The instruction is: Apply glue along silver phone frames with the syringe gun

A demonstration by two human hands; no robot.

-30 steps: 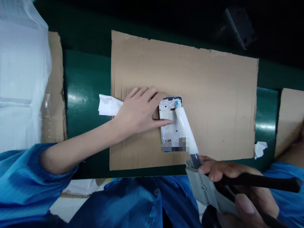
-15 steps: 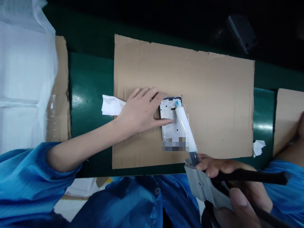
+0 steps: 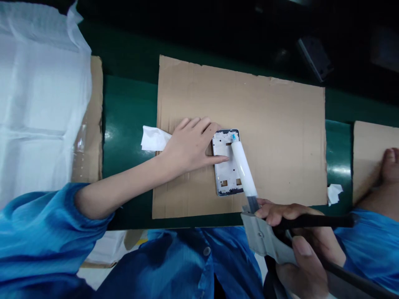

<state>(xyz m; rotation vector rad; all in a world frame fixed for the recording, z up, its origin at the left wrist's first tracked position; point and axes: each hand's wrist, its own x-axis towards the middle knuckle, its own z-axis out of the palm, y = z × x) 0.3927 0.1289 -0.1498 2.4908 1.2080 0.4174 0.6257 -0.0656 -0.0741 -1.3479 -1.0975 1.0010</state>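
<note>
A silver phone frame [image 3: 225, 170] with a dark rim lies flat on a cardboard sheet. My left hand [image 3: 193, 143] steadies it, thumb laid across the frame's face and index finger at its upper left corner. In my right hand [image 3: 299, 232] is a grey dispensing gun [image 3: 260, 236] with black handle parts, fingers wrapped round it. Its white cartridge [image 3: 245, 170] slants up over the frame's right side. The blue tip [image 3: 234, 137] is over the frame's top right; whether it touches cannot be made out. Part of the right side is hidden behind the cartridge.
The cardboard sheet [image 3: 280, 137] rests on a green table [image 3: 129, 108]. White paper [image 3: 152, 138] lies partly under my left wrist, and a crumpled scrap [image 3: 334, 194] sits at right. White sheeting [image 3: 40, 95] covers the left. Another person's hand [image 3: 391, 164] is at far right.
The view has shifted slightly, so the cardboard and left-side things appear a little further right. Both hands keep their holds, and the blue tip stays near the frame's top right.
</note>
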